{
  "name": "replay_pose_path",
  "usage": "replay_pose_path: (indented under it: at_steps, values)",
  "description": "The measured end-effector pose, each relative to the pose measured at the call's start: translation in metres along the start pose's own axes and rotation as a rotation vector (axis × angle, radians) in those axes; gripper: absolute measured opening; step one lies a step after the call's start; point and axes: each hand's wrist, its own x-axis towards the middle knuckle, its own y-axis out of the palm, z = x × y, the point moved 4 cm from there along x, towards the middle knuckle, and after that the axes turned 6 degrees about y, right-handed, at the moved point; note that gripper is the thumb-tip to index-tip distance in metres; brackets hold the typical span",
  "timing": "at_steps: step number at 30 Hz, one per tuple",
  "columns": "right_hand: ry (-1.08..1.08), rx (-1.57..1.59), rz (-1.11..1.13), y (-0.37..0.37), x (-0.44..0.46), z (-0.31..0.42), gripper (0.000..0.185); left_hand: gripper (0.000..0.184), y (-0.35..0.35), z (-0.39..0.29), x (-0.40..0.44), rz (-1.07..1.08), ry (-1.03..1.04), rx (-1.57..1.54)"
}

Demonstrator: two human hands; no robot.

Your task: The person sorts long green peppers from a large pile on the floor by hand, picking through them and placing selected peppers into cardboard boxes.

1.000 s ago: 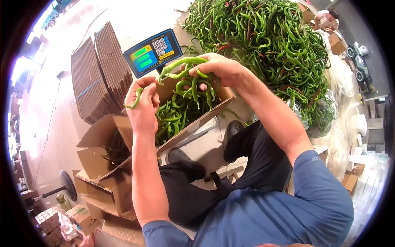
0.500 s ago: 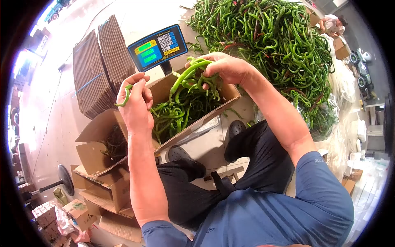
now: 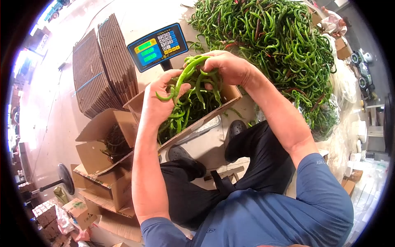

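Observation:
My right hand (image 3: pixel 230 70) is closed round several long green chili peppers (image 3: pixel 200 88) above a cardboard box (image 3: pixel 197 124). My left hand (image 3: pixel 161 99) has come up beside them, with a small curved chili pepper (image 3: pixel 165 96) between its fingers. A long bright chili pepper (image 3: pixel 185 74) runs from the right hand down to the left fingers. More green chili peppers (image 3: pixel 177 123) lie inside the box under both hands. The left fingertips are partly hidden behind the peppers.
A scale display (image 3: pixel 158 47) stands behind the box. A large heap of chili peppers (image 3: pixel 271 45) lies at the right. Flattened cardboard (image 3: pixel 105 68) is stacked at the left, above an open box (image 3: pixel 92 158) holding dark stems or peppers. Another person (image 3: pixel 332 23) is at the far right.
My left hand has moved right, from the box's left side to the peppers in my right hand, still with the small pepper. The right hand has hardly moved.

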Motion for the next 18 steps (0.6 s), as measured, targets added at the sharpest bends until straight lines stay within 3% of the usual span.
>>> replay_pose_path:
  at_steps: [1, 5, 6, 9, 18]
  values:
    - [0.004, -0.002, 0.0, -0.001, 0.001, -0.001, 0.044, 0.027, 0.001, 0.007, 0.001, -0.006, 0.133, 0.028]
    - [-0.045, 0.024, -0.129, -0.006, 0.004, -0.006, 0.033, 0.027, -0.002, 0.008, 0.005, -0.004, 0.131, 0.201]
    - [-0.033, 0.058, -0.114, -0.006, 0.005, -0.006, 0.031, 0.027, 0.0, -0.002, 0.002, -0.019, -0.03, 0.128]
    - [-0.011, 0.113, -0.067, -0.005, 0.006, -0.004, 0.025, 0.026, 0.001, -0.009, 0.002, -0.069, -0.094, 0.086]
    - [0.005, 0.021, -0.115, 0.009, -0.002, 0.002, 0.023, 0.025, 0.0, 0.013, 0.008, -0.089, -0.068, -0.234]
